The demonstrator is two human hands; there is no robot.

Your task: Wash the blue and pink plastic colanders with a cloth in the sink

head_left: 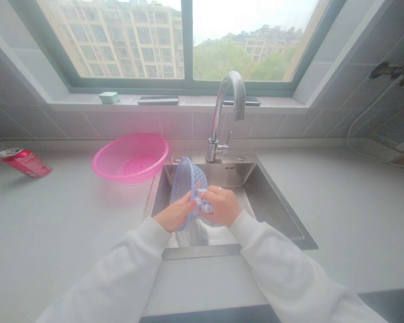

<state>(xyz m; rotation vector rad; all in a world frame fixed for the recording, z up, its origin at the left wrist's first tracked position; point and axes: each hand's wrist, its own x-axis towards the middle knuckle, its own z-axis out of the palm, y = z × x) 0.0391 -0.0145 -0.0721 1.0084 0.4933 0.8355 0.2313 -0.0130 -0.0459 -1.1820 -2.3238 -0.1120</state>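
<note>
A blue-grey plastic colander is held tilted on its side above the steel sink. My left hand grips its near rim, the thumb lying toward the outer wall. Bunched in my right hand is a pale checked cloth, pressed against the outside of the colander near the rim. My right fingers are closed around the cloth, and a ring shows on one of them. Part of the colander's lower outside is hidden behind my hands.
A pink plastic basket stands left of the sink, its edge close to the sink rim. Farther left is a red drink can. The chrome faucet rises behind the sink. A light green block sits on the windowsill.
</note>
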